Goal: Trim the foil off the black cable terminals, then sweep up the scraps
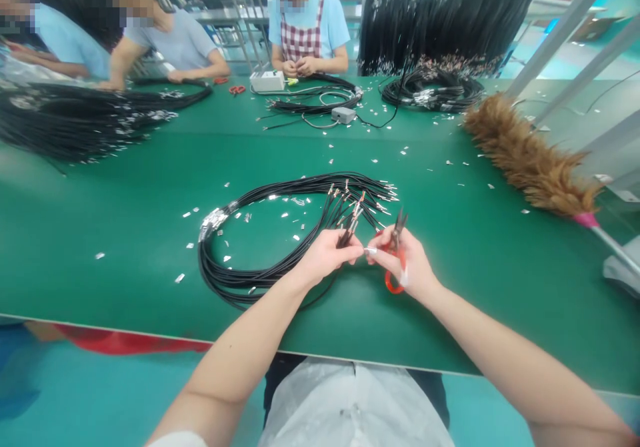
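A coiled bundle of black cables (260, 234) with metal terminal ends lies on the green table (125, 234) in front of me. My left hand (325, 257) is closed around a few of the cable ends, lifting them just above the coil. My right hand (405, 264) grips small red-handled scissors (396, 254), blades pointing up and away, while its thumb and forefinger pinch toward the cable tips held by the left hand. The two hands nearly touch.
Small silvery scraps (300, 224) litter the table. A brown feather duster (530, 157) lies at right. Large cable piles (75, 117) sit far left and at the back (435, 90). Three other people work at the far side, with a white box (267, 80) near them.
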`<state>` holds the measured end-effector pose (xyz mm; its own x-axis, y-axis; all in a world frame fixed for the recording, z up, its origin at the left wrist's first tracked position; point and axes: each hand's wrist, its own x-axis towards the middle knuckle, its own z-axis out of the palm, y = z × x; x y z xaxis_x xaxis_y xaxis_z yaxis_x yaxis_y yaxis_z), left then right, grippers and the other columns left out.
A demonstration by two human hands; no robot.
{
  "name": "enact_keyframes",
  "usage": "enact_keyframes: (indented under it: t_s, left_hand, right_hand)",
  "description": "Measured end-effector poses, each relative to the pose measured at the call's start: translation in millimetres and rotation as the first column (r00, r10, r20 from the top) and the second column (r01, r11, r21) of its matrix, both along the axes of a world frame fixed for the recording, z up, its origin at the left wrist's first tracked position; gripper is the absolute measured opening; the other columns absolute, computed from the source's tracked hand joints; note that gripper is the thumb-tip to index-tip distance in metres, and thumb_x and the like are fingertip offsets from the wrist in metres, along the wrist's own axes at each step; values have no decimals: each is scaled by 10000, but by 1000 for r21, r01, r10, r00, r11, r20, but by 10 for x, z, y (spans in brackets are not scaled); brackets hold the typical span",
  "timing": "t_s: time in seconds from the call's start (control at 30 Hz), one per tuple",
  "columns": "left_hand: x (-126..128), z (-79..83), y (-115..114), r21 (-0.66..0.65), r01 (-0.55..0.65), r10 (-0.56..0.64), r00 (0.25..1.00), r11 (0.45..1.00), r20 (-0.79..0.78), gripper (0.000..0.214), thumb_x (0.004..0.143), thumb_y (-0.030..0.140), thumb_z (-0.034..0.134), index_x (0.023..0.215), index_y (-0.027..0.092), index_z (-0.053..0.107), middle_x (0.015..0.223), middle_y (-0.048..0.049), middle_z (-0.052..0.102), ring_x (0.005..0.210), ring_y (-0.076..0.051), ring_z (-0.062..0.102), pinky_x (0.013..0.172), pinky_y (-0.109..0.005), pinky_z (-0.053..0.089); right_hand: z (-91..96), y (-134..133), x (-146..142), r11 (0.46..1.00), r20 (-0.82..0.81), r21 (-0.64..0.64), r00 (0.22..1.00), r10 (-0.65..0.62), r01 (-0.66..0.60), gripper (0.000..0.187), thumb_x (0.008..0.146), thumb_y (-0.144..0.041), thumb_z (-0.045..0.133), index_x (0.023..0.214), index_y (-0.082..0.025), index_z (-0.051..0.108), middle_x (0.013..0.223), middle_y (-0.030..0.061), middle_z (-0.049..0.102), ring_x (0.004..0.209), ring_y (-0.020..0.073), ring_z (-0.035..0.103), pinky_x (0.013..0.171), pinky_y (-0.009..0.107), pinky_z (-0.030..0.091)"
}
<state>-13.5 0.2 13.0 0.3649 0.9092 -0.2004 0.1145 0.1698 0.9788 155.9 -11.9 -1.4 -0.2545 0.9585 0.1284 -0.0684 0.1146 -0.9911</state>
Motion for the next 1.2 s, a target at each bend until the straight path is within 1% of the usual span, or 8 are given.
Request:
enact_keyframes:
  t_s: [0.1,0.2,0.23,0.37,0.43,0.73,1.0,1.2]
  left_hand:
    - [18,-37,12,-47,2,-1,1000,999,23,187,673,307,603,661,135,531,488,50,489,347,-20,284,362,-184,184]
    - [39,-59,13,-25,-3,3,1000,1000,5,180,668,294,598,632,135,522,481,48,488,358,-25,304,373,-184,204]
    - [44,-59,12,-3,-6,6,1000,1000,-12,174,661,283,601,620,133,522,480,44,492,366,-27,317,381,-185,216]
    - [47,-33,7,34,-45,46,998,998,-36,161,653,275,608,630,131,541,490,39,512,383,-31,336,400,-187,240]
    - [35,-17,9,15,-62,62,998,998,-14,169,653,288,613,647,132,547,491,41,514,377,-30,331,395,-187,236]
    - [-17,0,43,32,-183,180,979,983,97,177,636,285,646,650,133,557,507,41,524,365,-26,315,381,-193,218]
    - [41,-12,-22,259,-175,202,976,950,-82,116,632,228,638,621,134,572,515,49,486,488,-58,396,506,-205,333]
    - [7,22,11,111,-357,340,929,928,143,171,670,299,629,707,156,543,526,59,488,372,-28,340,381,-189,247]
  right_hand:
    - [22,49,44,845,314,535,932,-183,-15,153,757,-163,560,742,-220,419,818,30,625,735,140,574,657,278,456]
    - [110,113,77,649,514,716,824,-239,-259,166,754,-55,446,693,-209,461,758,27,616,707,132,542,625,252,425]
    - [143,128,72,660,547,695,805,-230,-284,173,737,-42,434,688,-206,463,718,18,601,671,127,526,605,245,415]
    - [227,173,-4,921,429,390,889,-162,-21,143,708,-104,503,727,-207,404,658,-27,546,575,98,477,568,235,401]
    - [220,199,-33,971,280,226,949,-146,82,188,704,-162,558,738,-209,379,666,-37,542,572,93,474,583,247,405]
    - [101,250,-60,984,-34,-128,991,-126,121,238,665,-232,644,760,-190,429,710,-26,581,588,97,516,592,269,413]
    - [244,359,-145,979,-41,-128,986,-164,158,270,592,-180,676,699,-193,429,562,-75,515,494,73,464,518,231,375]
    - [142,310,-271,960,-81,-243,983,-163,139,321,614,-295,701,725,-205,414,538,-74,501,474,100,505,495,249,406]
